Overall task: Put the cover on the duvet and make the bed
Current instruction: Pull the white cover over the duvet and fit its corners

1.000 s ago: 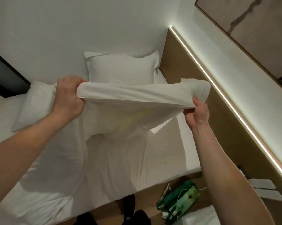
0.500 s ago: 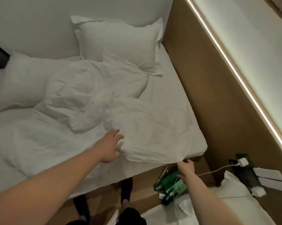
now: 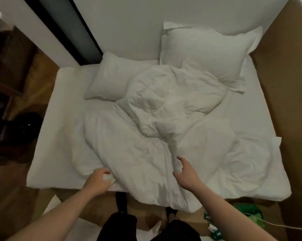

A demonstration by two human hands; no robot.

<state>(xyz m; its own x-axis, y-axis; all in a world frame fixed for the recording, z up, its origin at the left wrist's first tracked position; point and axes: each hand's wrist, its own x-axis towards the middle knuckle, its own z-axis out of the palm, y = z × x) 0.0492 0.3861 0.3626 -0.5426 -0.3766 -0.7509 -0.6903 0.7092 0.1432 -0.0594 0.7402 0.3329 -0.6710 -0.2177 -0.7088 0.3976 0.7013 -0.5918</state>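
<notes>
A white duvet (image 3: 172, 101) lies crumpled in the middle of the bed (image 3: 60, 136). The thin white cover (image 3: 138, 162) spreads from it toward the foot, and one corner hangs over the edge. My left hand (image 3: 99, 180) grips a fold of the cover at the foot edge. My right hand (image 3: 186, 173) rests on the cover a little to the right, fingers loosely spread and holding nothing.
Two white pillows (image 3: 207, 54) (image 3: 108, 80) lie at the head against the wall. A brown panel wall (image 3: 285, 101) runs along the right side. A green bag (image 3: 247, 213) and a white cable lie on the floor at lower right. Dark wooden floor is on the left.
The bedding I held up a second ago has dropped onto the bed. Both hands came down to the foot edge, and my left hand took hold of the cover. The view swung left.
</notes>
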